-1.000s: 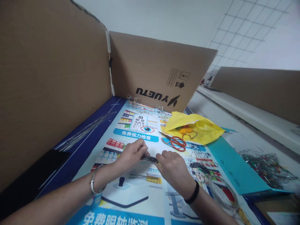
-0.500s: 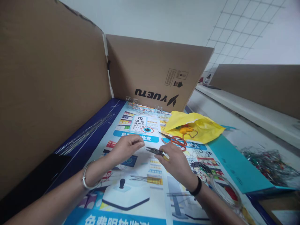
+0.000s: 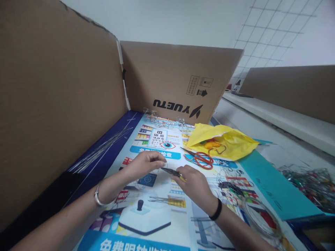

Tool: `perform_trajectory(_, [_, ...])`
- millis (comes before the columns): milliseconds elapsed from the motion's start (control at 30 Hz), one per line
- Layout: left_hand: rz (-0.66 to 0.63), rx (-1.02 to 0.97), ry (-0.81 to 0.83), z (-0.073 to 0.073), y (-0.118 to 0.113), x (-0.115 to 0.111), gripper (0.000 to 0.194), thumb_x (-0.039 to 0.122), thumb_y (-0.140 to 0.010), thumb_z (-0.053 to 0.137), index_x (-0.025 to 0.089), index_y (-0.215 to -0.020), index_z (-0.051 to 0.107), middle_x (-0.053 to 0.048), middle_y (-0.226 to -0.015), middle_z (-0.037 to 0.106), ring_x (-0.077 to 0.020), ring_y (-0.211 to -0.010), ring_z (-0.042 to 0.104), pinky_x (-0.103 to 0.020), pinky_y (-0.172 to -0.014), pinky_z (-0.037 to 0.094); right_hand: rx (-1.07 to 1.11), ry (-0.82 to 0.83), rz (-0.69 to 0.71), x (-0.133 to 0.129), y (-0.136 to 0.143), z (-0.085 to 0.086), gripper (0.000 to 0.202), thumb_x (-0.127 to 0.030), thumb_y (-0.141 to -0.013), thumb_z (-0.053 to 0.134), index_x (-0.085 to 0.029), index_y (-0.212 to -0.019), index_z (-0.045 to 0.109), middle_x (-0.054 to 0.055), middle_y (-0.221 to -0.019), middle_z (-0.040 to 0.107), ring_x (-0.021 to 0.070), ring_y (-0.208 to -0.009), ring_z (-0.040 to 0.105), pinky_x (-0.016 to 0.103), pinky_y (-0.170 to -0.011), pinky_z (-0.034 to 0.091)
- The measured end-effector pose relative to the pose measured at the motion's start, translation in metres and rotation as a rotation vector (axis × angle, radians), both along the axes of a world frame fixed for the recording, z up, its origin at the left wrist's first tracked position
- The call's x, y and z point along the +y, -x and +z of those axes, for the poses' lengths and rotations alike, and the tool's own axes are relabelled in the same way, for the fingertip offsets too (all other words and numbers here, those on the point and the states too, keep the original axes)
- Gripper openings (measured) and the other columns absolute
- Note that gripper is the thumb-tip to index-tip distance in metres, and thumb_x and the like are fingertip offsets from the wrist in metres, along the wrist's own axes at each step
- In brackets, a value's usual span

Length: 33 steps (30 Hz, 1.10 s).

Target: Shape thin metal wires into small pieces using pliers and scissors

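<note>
My left hand [image 3: 147, 163], with a silver bangle on its wrist, pinches a thin wire [image 3: 165, 165] that curves at the fingertips; most of it is too fine to make out. In my right hand [image 3: 193, 181] is a pair of needle-nose pliers [image 3: 170, 171] with dark jaws and a yellow handle. The jaws point left, look closed and lie just below my left fingertips, at the wire; whether they grip it I cannot tell. Both hands are over the printed sheet [image 3: 157, 181]. Beyond my right hand lie orange-handled scissors [image 3: 202, 161].
A yellow pouch [image 3: 235, 143] with orange cord lies behind the scissors. Straight wires [image 3: 102, 150] rest at left. Wire pieces [image 3: 309, 184] pile up at right near a teal strip [image 3: 269, 184]. A wire coil [image 3: 261, 216] lies by my right forearm. Cardboard panels [image 3: 180, 76] stand around.
The pliers' jaws have closed from slightly apart, and their tips are now nearer my left fingertips. A curved bit of wire now shows there. The whole view has shifted slightly.
</note>
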<state>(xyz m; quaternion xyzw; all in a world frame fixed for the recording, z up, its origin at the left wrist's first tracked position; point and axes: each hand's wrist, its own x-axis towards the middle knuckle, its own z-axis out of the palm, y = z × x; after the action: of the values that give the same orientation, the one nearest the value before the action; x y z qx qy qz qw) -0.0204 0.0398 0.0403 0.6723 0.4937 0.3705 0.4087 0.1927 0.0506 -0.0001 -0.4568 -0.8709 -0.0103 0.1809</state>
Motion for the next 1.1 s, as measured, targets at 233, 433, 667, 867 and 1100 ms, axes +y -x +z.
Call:
perform_trajectory(233, [0.172, 0.235, -0.099, -0.008, 0.06, 0.029, 0.02, 0.031, -0.067, 0.062, 0.02, -0.083, 0.066, -0.003, -0.089, 0.066, -0.019, -0.083, 0.057, -0.026, -0.076, 0.04, -0.015, -0.02, -0.056, 0.011, -0.003, -0.022, 0.024, -0.043, -0.083, 0.051, -0.022, -0.081, 0.061, 0.001, -0.075, 0.061, 0.0153, -0.074, 0.058, 0.024, -0.064, 0.037])
perform_trajectory(433, [0.072, 0.319, 0.021, -0.035, 0.071, 0.039, 0.023, 0.025, -0.054, 0.068, 0.019, -0.077, 0.067, 0.0, -0.073, 0.064, -0.0167, -0.067, 0.055, -0.022, -0.061, 0.039, 0.002, -0.003, -0.036, 0.013, -0.003, -0.032, 0.024, -0.043, -0.083, 0.051, -0.022, -0.083, 0.06, 0.001, -0.075, 0.06, 0.0153, -0.073, 0.057, 0.025, -0.065, 0.038])
perform_trajectory(667, [0.037, 0.348, -0.019, -0.047, 0.058, 0.041, 0.011, 0.028, -0.059, 0.065, 0.018, -0.061, 0.062, 0.001, -0.062, 0.058, -0.0141, -0.06, 0.05, -0.021, -0.055, 0.034, 0.011, -0.026, -0.006, 0.014, -0.004, -0.036, 0.026, -0.045, -0.083, 0.05, -0.021, -0.082, 0.06, 0.002, -0.074, 0.059, 0.0152, -0.074, 0.056, 0.025, -0.066, 0.038])
perform_trajectory(867, [0.05, 0.345, -0.018, -0.05, 0.056, 0.041, 0.013, 0.029, -0.059, 0.066, 0.018, -0.056, 0.058, 0.002, -0.058, 0.054, -0.0127, -0.056, 0.047, -0.021, -0.052, 0.032, 0.014, -0.006, -0.003, 0.013, -0.004, -0.035, 0.024, -0.042, -0.083, 0.051, -0.021, -0.082, 0.06, 0.002, -0.073, 0.058, 0.0154, -0.074, 0.055, 0.024, -0.066, 0.037])
perform_trajectory(1100, [0.06, 0.205, 0.111, -0.042, 0.043, 0.031, 0.017, 0.033, -0.068, 0.058, 0.018, -0.065, 0.052, 0.002, -0.054, 0.058, -0.0102, -0.046, 0.049, -0.019, -0.043, 0.033, 0.056, 0.016, -0.011, 0.016, -0.005, -0.038, 0.023, -0.042, -0.083, 0.051, -0.021, -0.084, 0.059, 0.002, -0.075, 0.058, 0.0158, -0.075, 0.054, 0.025, -0.068, 0.037])
